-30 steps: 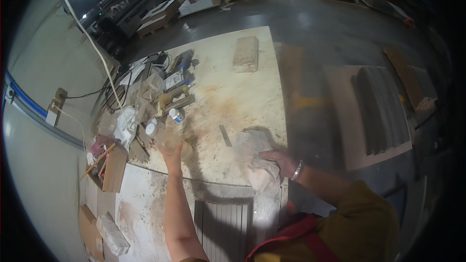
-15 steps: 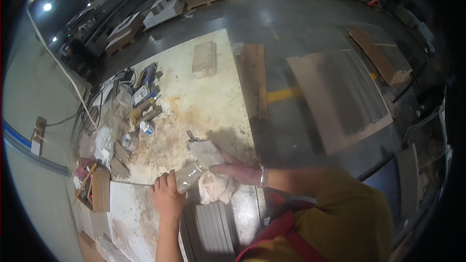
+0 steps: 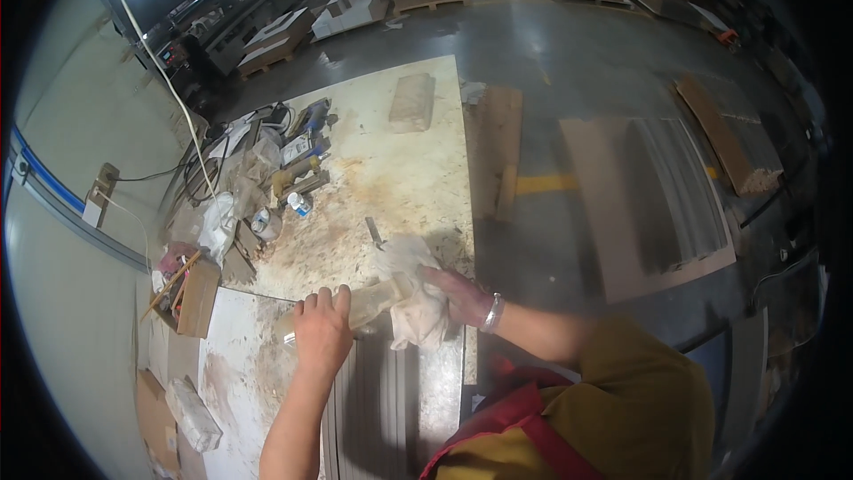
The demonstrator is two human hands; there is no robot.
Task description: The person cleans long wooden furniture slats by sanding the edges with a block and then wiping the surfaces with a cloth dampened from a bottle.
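Note:
A clear bottle (image 3: pixel 371 304) is tilted almost level above the workbench, its mouth end pointing right. My left hand (image 3: pixel 323 327) is closed round its body, fingers over the top. Against the mouth end sits a bunched white cloth (image 3: pixel 419 316), gripped by my right hand (image 3: pixel 455 296), which is dark reddish across the fingers and palm. A metal band (image 3: pixel 493 312) circles my right wrist. On the bench just beyond the cloth lies a small flat metal tool (image 3: pixel 373 231). Below the bottle is a row of grey strips (image 3: pixel 373 409).
The stained workbench (image 3: pixel 355 116) carries a pale block (image 3: pixel 412 102), and tools, a small white bottle (image 3: pixel 299 204) and a jar (image 3: pixel 266 224) on its left. A cardboard box (image 3: pixel 197 298) with sticks stands left of my hand. Stacked panels (image 3: pixel 653 204) lie on the floor at right.
The bottle has tipped closer to level, its base swinging left. Both hands still hold bottle and cloth; the cloth has shifted and gathered about the mouth end. The whole view has turned slightly.

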